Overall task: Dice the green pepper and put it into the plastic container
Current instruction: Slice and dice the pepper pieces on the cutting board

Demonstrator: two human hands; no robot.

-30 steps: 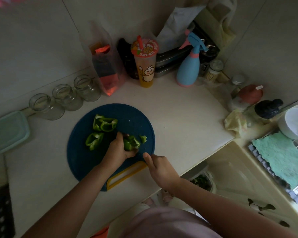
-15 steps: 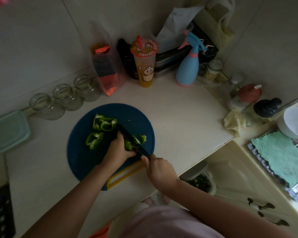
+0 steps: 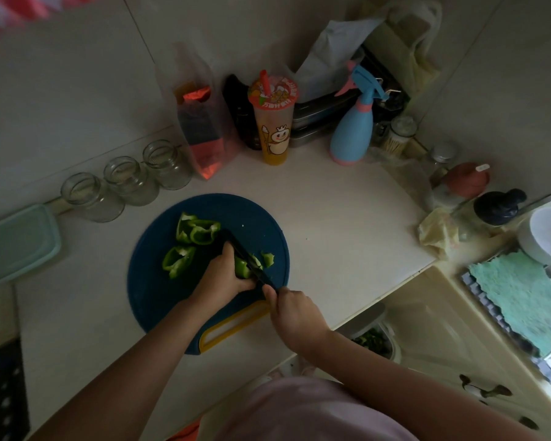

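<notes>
1. As a green pepper piece (image 3: 243, 269) is held on the cutting board (image 3: 159, 297) by the curled left hand (image 3: 226, 275), a knife (image 3: 240, 251) is gripped by the right hand (image 3: 295, 313).
2. Two larger pieces (image 3: 198, 232) are seen alongside.

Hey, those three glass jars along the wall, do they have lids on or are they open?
Open. All three glass jars stand upright with bare round mouths showing and no lids on them.
</notes>
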